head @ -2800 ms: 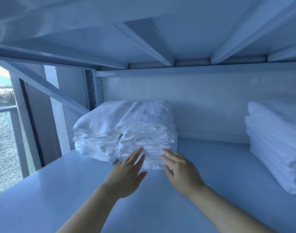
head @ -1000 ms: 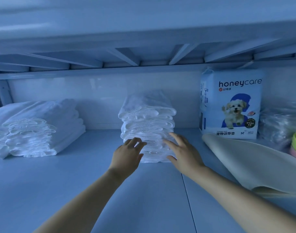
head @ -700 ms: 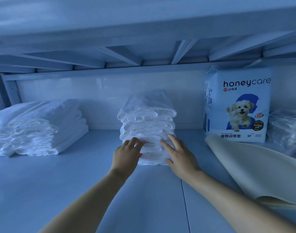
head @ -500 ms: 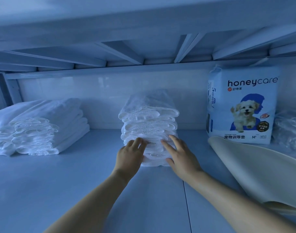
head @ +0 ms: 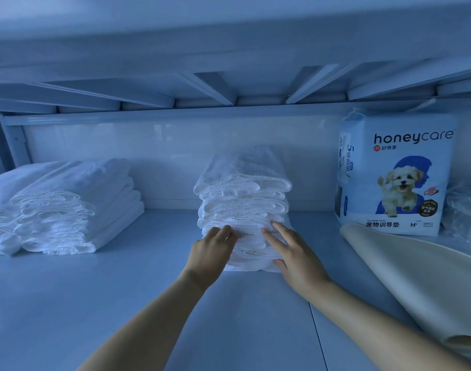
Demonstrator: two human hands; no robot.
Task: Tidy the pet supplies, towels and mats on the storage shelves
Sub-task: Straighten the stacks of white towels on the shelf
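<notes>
A tall stack of folded white towels (head: 243, 199) stands in the middle of the white shelf (head: 122, 303), close to the back wall. My left hand (head: 209, 257) presses against the stack's lower front left, fingers bent at the knuckles onto the folds. My right hand (head: 296, 254) lies with straight, spread fingers on the lower front right, thumb near the bottom towel. Neither hand holds anything. A wider pile of white towels (head: 68, 207) sits at the left end.
A blue and white pack of pet training pads (head: 395, 172) stands upright at the back right. A cream rolled mat (head: 421, 287) lies in front of it, slanting toward me. Clear plastic bags (head: 467, 210) sit at the far right. The upper shelf's underside (head: 229, 84) hangs low overhead.
My view swung from the left towel piles to the middle stack. In the last second both hands stayed pressed on its front; the left fingers curled slightly more.
</notes>
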